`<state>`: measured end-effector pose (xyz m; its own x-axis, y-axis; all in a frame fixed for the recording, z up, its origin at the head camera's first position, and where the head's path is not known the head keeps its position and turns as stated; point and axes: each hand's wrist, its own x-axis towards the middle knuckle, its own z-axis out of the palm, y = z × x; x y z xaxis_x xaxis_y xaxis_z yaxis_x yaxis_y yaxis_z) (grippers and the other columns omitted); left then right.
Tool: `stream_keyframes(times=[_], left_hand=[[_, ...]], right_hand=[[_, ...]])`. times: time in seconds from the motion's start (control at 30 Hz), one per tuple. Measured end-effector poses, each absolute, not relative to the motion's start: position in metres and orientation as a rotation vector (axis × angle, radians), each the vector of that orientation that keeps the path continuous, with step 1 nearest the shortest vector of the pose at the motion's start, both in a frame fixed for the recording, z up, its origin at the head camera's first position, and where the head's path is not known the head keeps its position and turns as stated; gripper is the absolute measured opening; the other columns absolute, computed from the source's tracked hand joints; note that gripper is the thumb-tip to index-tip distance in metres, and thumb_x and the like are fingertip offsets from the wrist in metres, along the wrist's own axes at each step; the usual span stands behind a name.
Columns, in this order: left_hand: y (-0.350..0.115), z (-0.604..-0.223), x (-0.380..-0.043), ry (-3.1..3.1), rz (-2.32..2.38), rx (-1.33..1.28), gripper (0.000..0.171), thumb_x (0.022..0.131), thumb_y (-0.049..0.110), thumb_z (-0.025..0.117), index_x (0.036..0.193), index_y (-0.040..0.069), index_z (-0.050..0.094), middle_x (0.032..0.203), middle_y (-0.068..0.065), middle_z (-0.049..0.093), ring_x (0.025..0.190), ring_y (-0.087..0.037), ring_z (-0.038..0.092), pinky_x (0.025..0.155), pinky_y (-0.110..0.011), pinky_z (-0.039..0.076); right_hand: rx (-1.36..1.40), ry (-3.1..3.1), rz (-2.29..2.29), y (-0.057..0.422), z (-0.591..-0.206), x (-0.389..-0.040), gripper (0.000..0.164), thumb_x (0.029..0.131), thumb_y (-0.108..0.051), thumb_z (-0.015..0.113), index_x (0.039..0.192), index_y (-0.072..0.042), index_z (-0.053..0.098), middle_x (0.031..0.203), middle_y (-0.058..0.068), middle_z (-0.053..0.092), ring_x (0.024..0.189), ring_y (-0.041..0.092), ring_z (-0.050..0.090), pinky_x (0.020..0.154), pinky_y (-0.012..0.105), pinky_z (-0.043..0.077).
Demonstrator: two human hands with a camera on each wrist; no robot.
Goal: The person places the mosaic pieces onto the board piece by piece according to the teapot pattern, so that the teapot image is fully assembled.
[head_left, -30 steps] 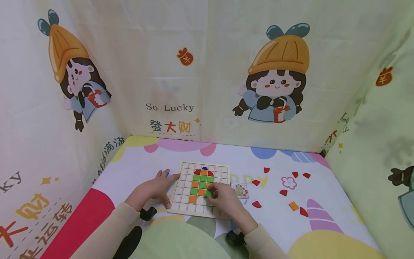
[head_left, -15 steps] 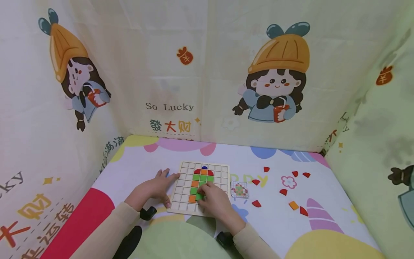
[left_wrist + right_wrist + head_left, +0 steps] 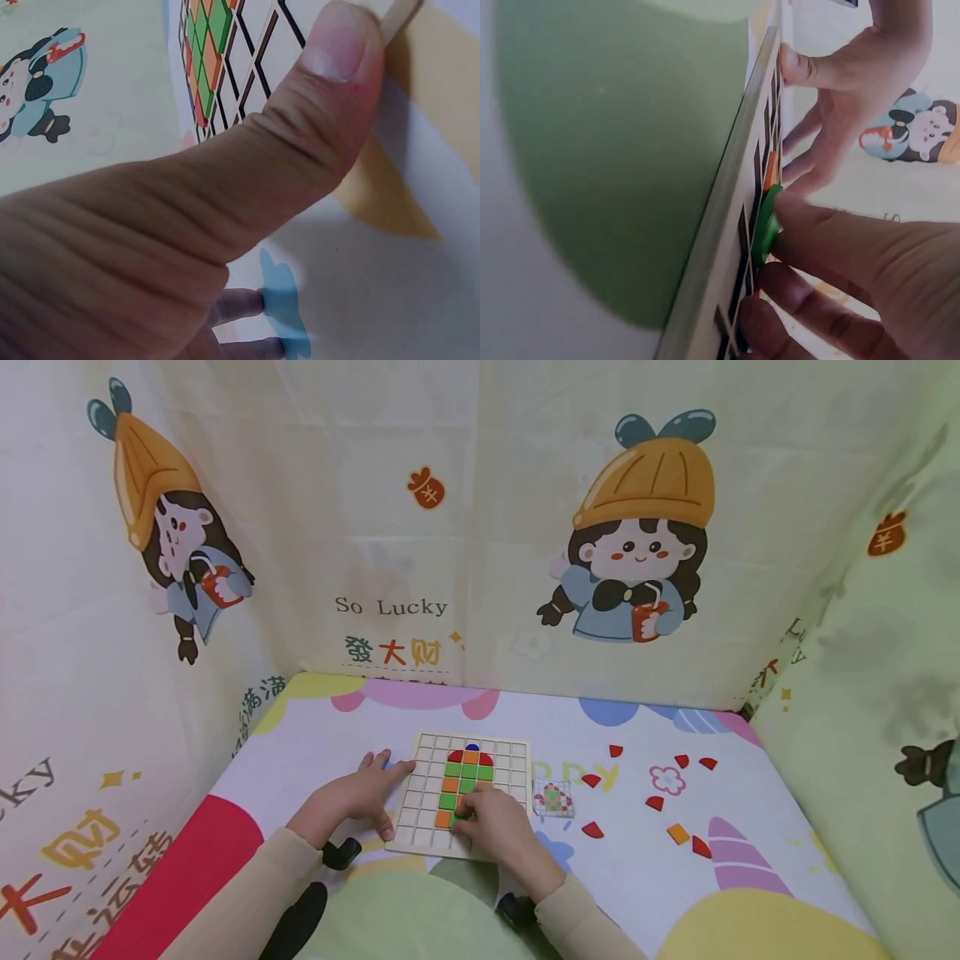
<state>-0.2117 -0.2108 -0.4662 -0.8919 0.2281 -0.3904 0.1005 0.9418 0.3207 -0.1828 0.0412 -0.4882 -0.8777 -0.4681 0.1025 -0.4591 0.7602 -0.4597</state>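
Over the lower middle of a pale wooden grid board (image 3: 510, 760), the right hand (image 3: 498, 822) has a flat green tile (image 3: 765, 229) pinched between thumb and fingers! The right wrist view shows it tilted, close beside an orange square piece (image 3: 771, 171); whether any edge is in a cell, you can't tell. Across at the board's left side, the left hand (image 3: 352, 797) is spread wide, thumb on the edge by the near corner, index finger at the edge farther up.

Up the board it runs in colour: a blue half-round piece (image 3: 472, 747) on top, red rounded pieces (image 3: 455, 756) at either shoulder, then green and orange squares down towards that pinch. Just off the right edge lies a small square pattern card (image 3: 553, 799). Farther right, on the white printed tabletop (image 3: 622, 877), seven loose red wedges (image 3: 592, 831) and a lone orange square tile (image 3: 678, 834) lie scattered. Beige sleeves (image 3: 232, 902) cover both arms, and behind it all hangs a cream curtain (image 3: 510, 443) with cartoon figures.
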Motion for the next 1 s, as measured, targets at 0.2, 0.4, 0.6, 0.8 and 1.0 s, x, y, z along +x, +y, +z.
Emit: stream_keyframes(times=[0.2,0.4,0.6,0.8,1.0], left_hand=[[-0.21,-0.465,-0.212,2.671,0.415,0.252,0.12,0.061,0.034,0.1,0.161,0.018,0.035,0.167,-0.031,0.017,0.151,-0.061,0.013,0.102,-0.082,0.036],[-0.21,-0.466,-0.213,2.669,0.401,0.242,0.12,0.062,0.033,0.1,0.161,0.019,0.035,0.168,-0.03,0.016,0.152,-0.06,0.012,0.104,-0.081,0.034],[-0.212,-0.467,-0.212,2.673,0.413,0.246,0.121,0.06,0.031,0.101,0.161,0.019,0.036,0.168,-0.031,0.015,0.152,-0.06,0.01,0.103,-0.083,0.033],[-0.211,-0.468,-0.212,2.674,0.415,0.235,0.122,0.059,0.031,0.101,0.161,0.019,0.035,0.168,-0.03,0.015,0.152,-0.06,0.01,0.103,-0.083,0.033],[-0.211,-0.469,-0.212,2.668,0.411,0.223,0.122,0.06,0.031,0.101,0.162,0.021,0.034,0.168,-0.029,0.014,0.153,-0.058,0.009,0.104,-0.083,0.033]], right_hand=[[-0.758,3.002,-0.565,0.039,-0.483,-0.182,0.018,0.085,-0.027,0.086,0.084,-0.019,0.069,0.079,-0.008,0.057,0.07,0.01,0.052,0.059,0.027,0.044],[-0.742,2.973,-0.583,0.042,-0.481,-0.18,0.015,0.086,-0.023,0.085,0.093,-0.016,0.073,0.084,-0.006,0.061,0.073,0.011,0.053,0.064,0.028,0.049],[-0.719,2.901,-0.692,0.049,-0.479,-0.176,0.019,0.086,-0.019,0.082,0.102,-0.012,0.075,0.086,-0.004,0.062,0.074,0.011,0.051,0.067,0.027,0.047],[-0.71,2.887,-0.76,0.059,-0.473,-0.17,0.018,0.088,-0.017,0.078,0.105,-0.013,0.076,0.091,-0.002,0.067,0.077,0.011,0.055,0.07,0.028,0.05],[-0.647,2.919,-0.749,0.081,-0.468,-0.164,0.017,0.09,-0.019,0.078,0.106,-0.013,0.076,0.093,0.0,0.069,0.08,0.013,0.06,0.07,0.031,0.053]])
